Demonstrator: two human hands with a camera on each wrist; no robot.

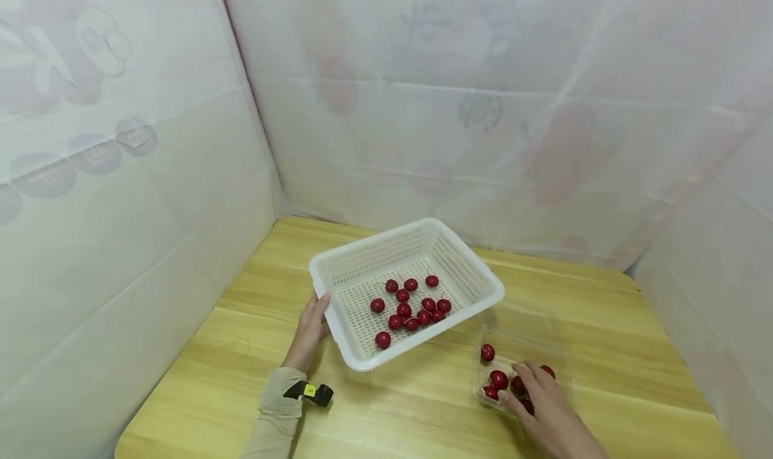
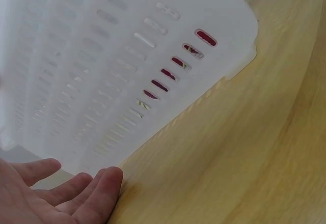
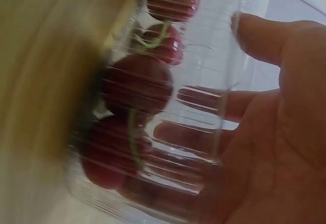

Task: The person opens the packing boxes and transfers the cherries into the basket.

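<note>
In the head view, the left hand (image 1: 309, 331) holds the left rim of a white slotted basket (image 1: 356, 364), thumb on the rim and the other fingers beneath. Several red cherries (image 1: 383, 340) lie inside the basket. The left wrist view shows its slotted underside (image 2: 117, 76) above extended fingers (image 2: 104, 193). The right hand (image 1: 546, 412) reaches into a clear plastic box (image 1: 519, 341), its fingers spread over several cherries (image 1: 498, 379). In the right wrist view, cherries (image 3: 137, 84) show through the box wall, with fingers partly behind it; no clear grip on a cherry shows.
The basket and box are over a wood-grain table (image 1: 628, 378), the box at the basket's right. Pale printed sheets (image 1: 483, 110) rise behind the table and along both sides. A black strap with a yellow label (image 1: 309, 390) is around the left wrist.
</note>
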